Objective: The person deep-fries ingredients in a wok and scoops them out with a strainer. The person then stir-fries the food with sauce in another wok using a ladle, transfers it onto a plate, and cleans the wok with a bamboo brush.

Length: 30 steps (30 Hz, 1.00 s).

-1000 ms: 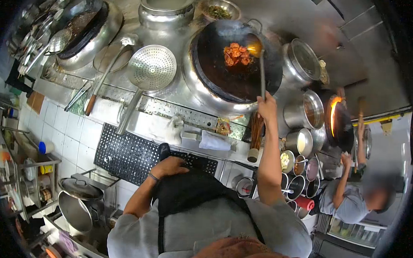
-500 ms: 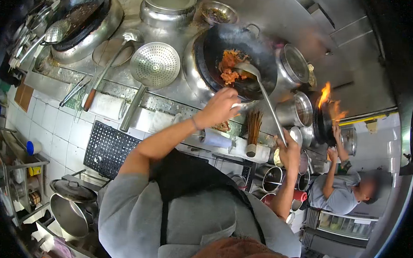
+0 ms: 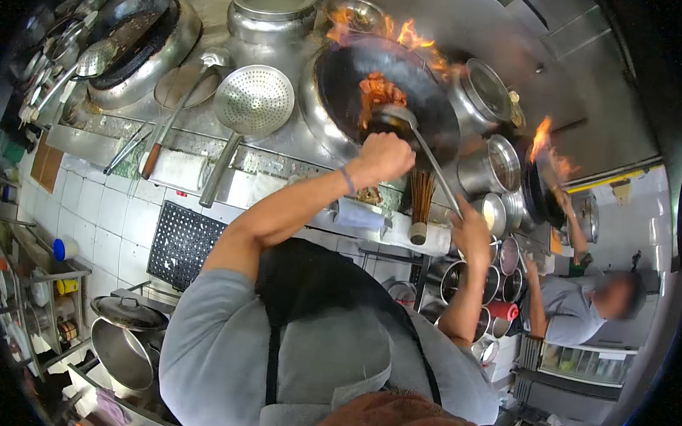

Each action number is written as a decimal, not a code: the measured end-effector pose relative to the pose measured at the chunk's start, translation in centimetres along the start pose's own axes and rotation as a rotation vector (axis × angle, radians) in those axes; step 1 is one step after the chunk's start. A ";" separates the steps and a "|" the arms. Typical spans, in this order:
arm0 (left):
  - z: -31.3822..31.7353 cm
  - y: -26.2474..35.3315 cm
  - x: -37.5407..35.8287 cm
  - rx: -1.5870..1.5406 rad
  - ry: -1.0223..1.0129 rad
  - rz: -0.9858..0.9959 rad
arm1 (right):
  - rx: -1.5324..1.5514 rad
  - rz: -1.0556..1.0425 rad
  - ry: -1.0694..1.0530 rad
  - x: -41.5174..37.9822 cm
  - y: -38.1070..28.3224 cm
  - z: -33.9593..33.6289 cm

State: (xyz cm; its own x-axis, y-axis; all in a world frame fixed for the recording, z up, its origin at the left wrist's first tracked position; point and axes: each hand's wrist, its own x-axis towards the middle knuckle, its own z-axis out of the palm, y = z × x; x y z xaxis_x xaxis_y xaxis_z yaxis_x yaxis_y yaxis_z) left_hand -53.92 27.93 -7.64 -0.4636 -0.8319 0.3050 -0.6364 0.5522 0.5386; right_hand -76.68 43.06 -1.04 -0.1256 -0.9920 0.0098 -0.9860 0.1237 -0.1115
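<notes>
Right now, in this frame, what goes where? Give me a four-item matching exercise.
1. Long-handled metal ladle
2. Orange-red food chunks
3. Round perforated metal strainer
4. Black perforated mat

A. On the white-tiled floor
B. In the person's right hand
C. On the steel counter
D. Inside the large black wok

Pairs: 1-B, 2-D, 3-C, 4-A
</notes>
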 end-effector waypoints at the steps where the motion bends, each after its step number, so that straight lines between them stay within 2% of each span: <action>1: -2.5 1.4 -1.3 -0.079 0.031 0.074 | 0.020 -0.030 -0.005 -0.3 0.7 -1.5; 3: -4.8 2.9 -1.2 -0.131 0.105 0.173 | -0.042 -0.052 -0.028 -0.4 0.8 -3.9; 5: -3.9 2.6 0.4 -0.151 0.137 0.137 | -0.128 0.060 -0.089 1.1 -2.6 -5.9; 7: -2.5 1.8 1.3 -0.113 0.158 0.097 | -0.151 0.029 -0.059 3.6 -3.7 -4.5; 9: 0.9 -0.1 1.9 -0.080 0.201 0.081 | -0.160 -0.048 0.036 8.0 -1.7 0.5; 12: 3.2 -0.9 -0.8 -0.003 0.102 0.043 | -0.084 0.047 0.107 10.4 -2.6 3.3; 15: 2.0 -0.2 -4.6 -0.011 -0.028 0.053 | 0.119 0.101 0.155 8.3 -2.2 1.5; 17: 1.1 0.1 -3.9 -0.004 0.009 0.068 | 0.228 0.046 0.219 7.1 -0.6 1.9; 19: 1.0 -1.4 0.0 0.012 0.076 0.050 | 0.279 -0.001 0.263 6.3 0.4 2.7; 20: 2.4 -2.8 1.8 0.013 0.126 0.015 | 0.313 -0.017 0.291 6.0 0.9 3.7; 22: 4.1 -4.1 2.6 0.016 0.139 0.073 | 0.388 -0.063 0.366 5.8 1.5 5.9; 25: 2.7 -3.7 1.8 0.001 0.091 0.129 | 0.362 0.156 0.168 4.5 -1.9 6.7; 27: 2.3 -3.4 0.7 0.023 0.112 0.116 | 0.377 0.082 0.165 5.2 -0.9 8.6; 28: 2.6 -4.0 -0.5 -0.111 0.086 0.073 | 0.375 0.035 0.156 5.9 0.0 9.6; 30: 0.1 -5.1 -4.8 -0.075 0.347 0.121 | 0.594 0.040 0.101 7.8 3.6 12.8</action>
State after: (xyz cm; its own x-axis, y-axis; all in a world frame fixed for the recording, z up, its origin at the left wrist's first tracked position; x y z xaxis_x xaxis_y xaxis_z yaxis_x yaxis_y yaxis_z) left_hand -48.54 29.11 -11.90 -0.2877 -0.7375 0.6110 -0.5368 0.6525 0.5348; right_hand -79.81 35.47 -14.08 -0.2000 -0.9761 0.0848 -0.7539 0.0980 -0.6497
